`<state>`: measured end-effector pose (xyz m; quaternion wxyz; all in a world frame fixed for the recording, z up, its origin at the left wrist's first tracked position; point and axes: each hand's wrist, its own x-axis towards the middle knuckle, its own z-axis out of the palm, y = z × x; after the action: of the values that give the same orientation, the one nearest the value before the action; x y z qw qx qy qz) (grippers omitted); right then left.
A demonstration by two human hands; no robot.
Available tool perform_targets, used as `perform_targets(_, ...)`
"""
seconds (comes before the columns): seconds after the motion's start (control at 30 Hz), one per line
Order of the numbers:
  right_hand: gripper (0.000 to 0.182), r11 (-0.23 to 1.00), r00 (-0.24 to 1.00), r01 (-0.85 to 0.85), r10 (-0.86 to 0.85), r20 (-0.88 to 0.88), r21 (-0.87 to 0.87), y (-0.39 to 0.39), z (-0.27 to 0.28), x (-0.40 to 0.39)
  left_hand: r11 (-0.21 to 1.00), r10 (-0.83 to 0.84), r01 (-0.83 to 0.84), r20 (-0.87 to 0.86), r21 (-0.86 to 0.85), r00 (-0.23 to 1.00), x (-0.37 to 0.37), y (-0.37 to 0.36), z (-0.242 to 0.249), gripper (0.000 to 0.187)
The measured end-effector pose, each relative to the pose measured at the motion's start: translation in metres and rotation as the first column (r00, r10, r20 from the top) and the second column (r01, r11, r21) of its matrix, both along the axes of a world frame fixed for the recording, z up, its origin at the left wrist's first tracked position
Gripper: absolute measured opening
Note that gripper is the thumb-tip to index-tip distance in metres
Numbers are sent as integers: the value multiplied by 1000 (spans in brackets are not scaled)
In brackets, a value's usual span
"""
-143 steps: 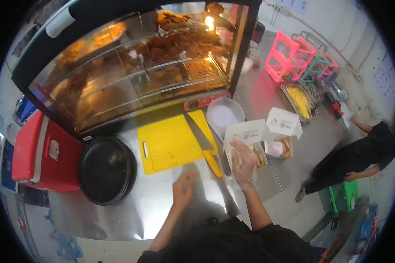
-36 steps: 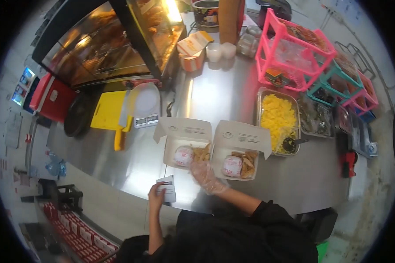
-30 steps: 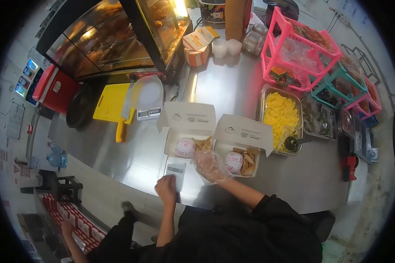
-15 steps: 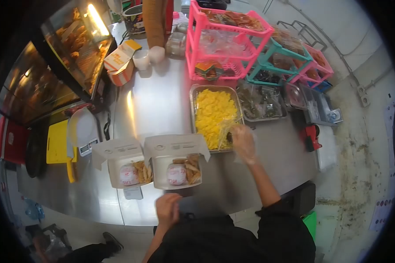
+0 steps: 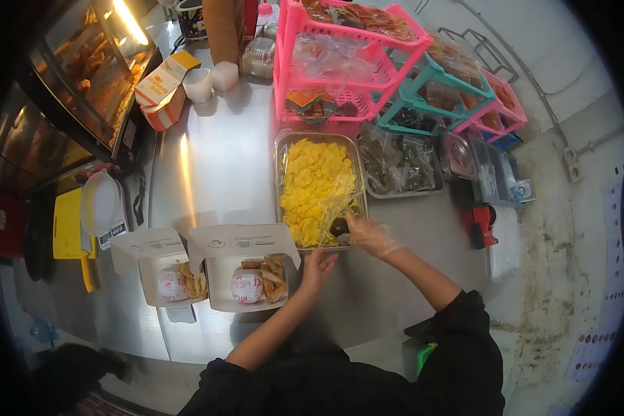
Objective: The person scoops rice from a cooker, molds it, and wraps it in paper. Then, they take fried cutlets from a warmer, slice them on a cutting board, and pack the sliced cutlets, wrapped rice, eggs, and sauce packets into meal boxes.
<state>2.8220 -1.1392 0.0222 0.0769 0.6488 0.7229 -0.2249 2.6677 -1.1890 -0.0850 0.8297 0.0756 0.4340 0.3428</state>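
A metal tray [image 5: 281, 187] of yellow, lumpy food that looks like scrambled egg [image 5: 315, 170] sits on the counter. Clear plastic film [image 5: 334, 201] stretches across its near right part. My left hand [image 5: 317, 270], bare, reaches the tray's near edge, its fingertips closed at the film's lower end. Over the near right corner, my right hand [image 5: 371, 234] in a clear plastic glove is closed on a dark, rounded utensil [image 5: 339, 227]; its exact kind is hidden. Left of the tray stand two open cardboard boxes [image 5: 218, 295], each with a wrapped round item [image 5: 247, 286] and golden-brown strips [image 5: 274, 274].
Pink rack [image 5: 284, 69] and teal rack [image 5: 423, 87] with packed food stand behind. A tray of dark bagged items [image 5: 402, 163] adjoins the egg tray. To the left are a heated display case [image 5: 83, 76], a scale [image 5: 104, 208] and a yellow cutting board [image 5: 68, 225].
My left hand has moved from the counter's front edge up to the tray's near edge. My right hand remains at the tray's corner. The view has shifted, moving the boxes left in frame.
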Motion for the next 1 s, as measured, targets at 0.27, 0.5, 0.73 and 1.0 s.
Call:
perform_targets(0.27, 51, 828, 930, -19, 221, -294, 560, -16, -47, -23, 998, 56, -55, -67, 22, 996, 6, 0, 14, 68)
perform_targets(0.5, 45, 922, 923, -382, 384, 35, -61, 10, -14, -35, 996, 87, -87, -44, -6, 995, 5, 1, 16, 68)
perform_targets(0.73, 36, 834, 835, -481, 529, 148, -269, -2, 0, -9, 987, 118, -117, -1, -112, 993, 17, -3, 21, 68)
perform_targets(1.0, 50, 991, 964, -49, 14, -266, -123, 11, -17, 30, 996, 89, -88, 10, -34, 996, 15, -9, 22, 64)
